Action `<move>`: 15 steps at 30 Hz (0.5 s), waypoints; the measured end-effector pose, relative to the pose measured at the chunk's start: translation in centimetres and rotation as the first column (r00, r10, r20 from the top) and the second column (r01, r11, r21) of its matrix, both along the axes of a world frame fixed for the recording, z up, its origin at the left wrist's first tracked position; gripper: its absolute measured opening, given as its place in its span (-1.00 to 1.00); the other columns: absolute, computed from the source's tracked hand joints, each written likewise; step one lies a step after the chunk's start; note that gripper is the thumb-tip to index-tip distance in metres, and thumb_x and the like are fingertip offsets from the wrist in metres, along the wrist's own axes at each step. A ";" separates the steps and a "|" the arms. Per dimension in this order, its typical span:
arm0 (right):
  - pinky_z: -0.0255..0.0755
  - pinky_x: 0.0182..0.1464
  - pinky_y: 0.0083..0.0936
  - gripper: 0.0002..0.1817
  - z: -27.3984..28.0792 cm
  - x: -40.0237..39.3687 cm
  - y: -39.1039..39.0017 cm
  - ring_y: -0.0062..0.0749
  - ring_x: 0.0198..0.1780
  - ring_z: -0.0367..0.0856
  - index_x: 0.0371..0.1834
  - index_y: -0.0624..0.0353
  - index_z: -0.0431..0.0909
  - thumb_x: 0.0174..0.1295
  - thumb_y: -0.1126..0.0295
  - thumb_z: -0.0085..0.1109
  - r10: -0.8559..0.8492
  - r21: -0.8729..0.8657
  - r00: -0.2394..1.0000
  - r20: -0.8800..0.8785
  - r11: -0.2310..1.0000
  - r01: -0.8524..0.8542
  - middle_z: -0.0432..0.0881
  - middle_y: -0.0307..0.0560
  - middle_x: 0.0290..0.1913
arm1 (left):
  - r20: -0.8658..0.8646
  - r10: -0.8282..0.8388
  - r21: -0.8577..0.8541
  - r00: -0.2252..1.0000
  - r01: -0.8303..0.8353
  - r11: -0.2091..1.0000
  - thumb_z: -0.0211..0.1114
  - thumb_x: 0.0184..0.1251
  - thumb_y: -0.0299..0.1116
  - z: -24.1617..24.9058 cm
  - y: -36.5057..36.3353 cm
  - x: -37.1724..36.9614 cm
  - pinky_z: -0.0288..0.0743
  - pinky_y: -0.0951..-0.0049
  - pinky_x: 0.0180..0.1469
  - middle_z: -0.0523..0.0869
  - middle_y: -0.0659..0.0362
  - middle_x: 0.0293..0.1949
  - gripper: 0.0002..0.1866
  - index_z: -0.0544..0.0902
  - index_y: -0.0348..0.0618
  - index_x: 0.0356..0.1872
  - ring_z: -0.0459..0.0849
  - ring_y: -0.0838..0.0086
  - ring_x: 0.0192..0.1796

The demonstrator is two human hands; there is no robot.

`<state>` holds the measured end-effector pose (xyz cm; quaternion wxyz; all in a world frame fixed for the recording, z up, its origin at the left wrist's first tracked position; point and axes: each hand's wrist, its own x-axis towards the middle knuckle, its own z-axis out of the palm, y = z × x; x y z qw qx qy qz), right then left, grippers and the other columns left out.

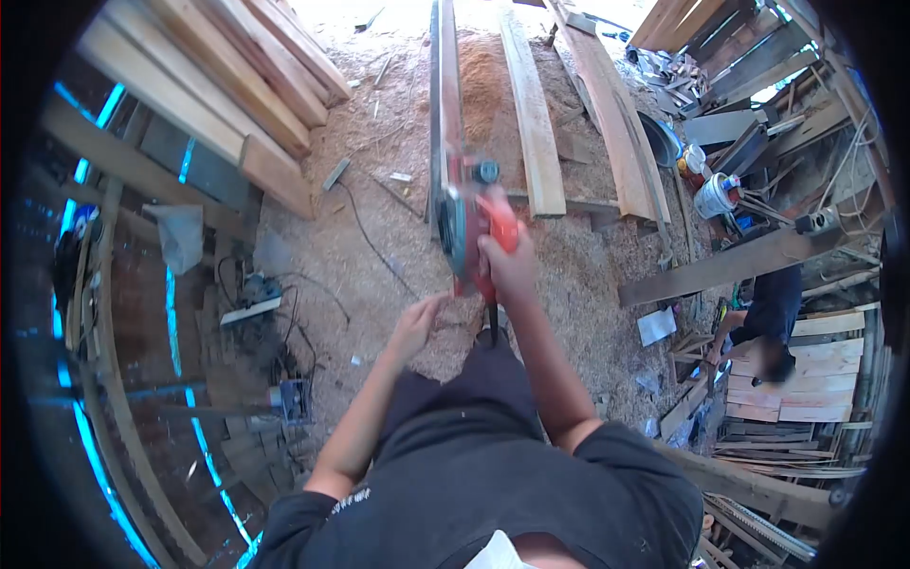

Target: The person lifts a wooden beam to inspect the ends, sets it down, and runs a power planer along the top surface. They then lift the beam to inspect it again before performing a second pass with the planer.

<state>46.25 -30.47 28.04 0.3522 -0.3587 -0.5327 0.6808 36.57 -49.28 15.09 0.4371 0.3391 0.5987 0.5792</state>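
Note:
My right hand (509, 270) is wrapped round the orange-red handle of an electric planer (471, 232), which is slightly blurred. The planer has a dark cover on its left side and a dark knob at its front. It overlaps the near end of a narrow plank (452, 85) that runs away from me. My left hand (415, 327) is just behind and left of the planer, its fingers stretched toward the tool's rear end. A dark cord hangs from the handle toward my legs.
More long boards (531, 123) lie to the right, and timbers (209, 85) lean at upper left. Shavings cover the ground (569, 313). A cable (370, 228) crosses on the left. A bucket (716, 194) stands at right, where another person (773, 313) bends near stacked planks.

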 end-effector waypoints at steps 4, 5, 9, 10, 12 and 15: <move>0.33 -0.63 -0.57 -0.80 7.8 -3.8 -4.9 -0.63 -0.65 0.48 -0.02 0.28 0.59 0.32 0.56 0.28 0.103 0.047 0.978 -0.182 0.994 -0.096 0.54 -0.26 -0.49 | 0.080 -0.112 0.233 0.990 0.091 0.968 -0.11 0.82 0.03 6.0 -3.1 -1.4 0.37 0.28 0.52 0.73 -0.01 0.30 -0.36 0.57 -0.41 0.40 0.63 0.28 0.41; 0.33 -0.63 -0.57 -0.80 9.5 -4.6 -5.9 -0.63 -0.65 0.48 -0.02 0.28 0.59 0.32 0.56 0.28 0.111 0.056 0.975 -0.195 0.993 -0.102 0.54 -0.26 -0.49 | 0.066 -0.106 0.240 0.992 0.088 0.967 -0.11 0.82 0.03 7.6 -3.9 -1.8 0.37 0.28 0.52 0.73 -0.01 0.30 -0.36 0.57 -0.41 0.40 0.63 0.28 0.41; 0.33 -0.63 -0.58 -0.78 15.5 -7.7 -9.5 -0.64 -0.64 0.47 0.01 0.32 0.58 0.32 0.57 0.26 0.149 0.146 0.934 -0.325 0.984 -0.106 0.57 -0.22 -0.43 | -0.079 -0.260 0.303 0.962 0.271 0.914 -0.13 0.69 0.32 13.9 -6.5 -3.3 0.33 0.21 0.55 0.70 -0.03 0.34 -0.12 0.52 -0.43 0.45 0.60 0.24 0.44; 0.33 -0.62 -0.58 -0.77 16.9 -8.3 -10.1 -0.64 -0.64 0.46 0.02 0.33 0.58 0.31 0.58 0.26 0.154 0.150 0.917 -0.367 0.983 -0.105 0.59 -0.21 -0.41 | -0.192 -0.302 0.302 0.934 0.349 0.887 -0.14 0.65 0.40 14.9 -6.9 -3.8 0.32 0.18 0.56 0.69 -0.03 0.36 -0.06 0.51 -0.43 0.46 0.59 0.23 0.45; 0.36 -0.61 -0.58 -0.75 19.3 -9.5 -11.0 -0.63 -0.63 0.46 0.05 0.34 0.59 0.31 0.59 0.26 0.165 0.167 0.910 -0.380 0.980 -0.108 0.63 -0.16 -0.31 | -0.166 -0.308 0.422 0.937 0.350 0.837 0.11 0.65 0.23 15.0 -7.3 -5.3 0.46 0.23 0.45 0.75 -0.02 0.26 -0.23 0.59 -0.40 0.37 0.68 0.27 0.35; 0.40 -0.59 -0.58 -0.67 22.5 -11.1 -11.6 -0.63 -0.59 0.49 0.15 0.37 0.58 0.31 0.61 0.24 0.179 0.221 0.881 -0.439 0.971 -0.088 0.69 -0.11 -0.09 | -0.421 -0.218 0.293 0.881 0.359 0.886 0.51 0.40 -0.30 16.8 -7.7 -7.9 0.65 0.37 0.09 0.84 0.06 -0.11 -0.64 0.73 -0.35 0.07 0.81 0.40 -0.04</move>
